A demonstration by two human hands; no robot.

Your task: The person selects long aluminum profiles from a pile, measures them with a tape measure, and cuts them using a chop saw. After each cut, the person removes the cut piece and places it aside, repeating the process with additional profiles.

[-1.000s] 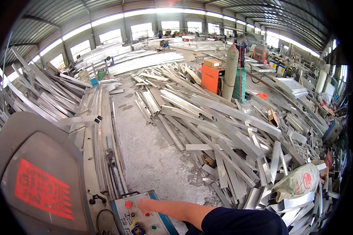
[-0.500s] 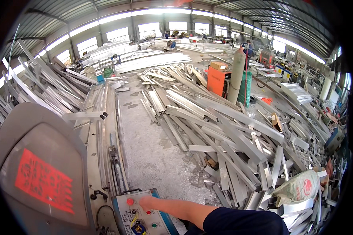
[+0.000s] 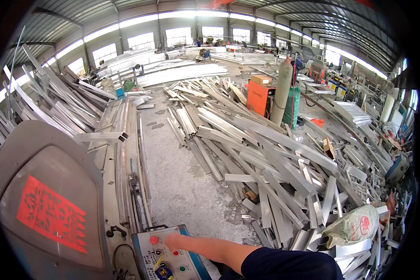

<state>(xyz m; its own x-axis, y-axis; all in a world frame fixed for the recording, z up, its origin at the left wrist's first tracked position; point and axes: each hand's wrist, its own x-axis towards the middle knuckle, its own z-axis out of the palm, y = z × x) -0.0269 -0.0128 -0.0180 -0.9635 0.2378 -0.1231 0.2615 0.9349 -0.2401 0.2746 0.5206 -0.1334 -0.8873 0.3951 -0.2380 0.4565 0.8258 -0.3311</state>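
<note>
My right hand [image 3: 175, 241] rests at the upper part of a control panel [image 3: 144, 249], its arm reaching in from the lower right in a dark sleeve. The fingers point down and away, so what they touch is hidden. Next to the hand sits a red round knob [image 3: 154, 240]; a smaller red button [image 3: 175, 253] and a green button [image 3: 182, 269] lie below it. On the panel's lower part is a round blue thing with yellow [image 3: 164, 273], possibly a tape measure. My left hand does not show.
Left of the panel stands a large grey machine cover [image 3: 51, 158] with a red label. Beside it runs a long bed holding a square metal tube [image 3: 102, 137]. A heap of metal profiles [image 3: 266, 154] spreads rightward, with a gas cylinder [image 3: 282, 91] and an orange machine [image 3: 259, 98] behind.
My right hand stays at the same spot on the panel. The view has shifted very slightly. Far off, the person near the gas cylinder has changed posture.
</note>
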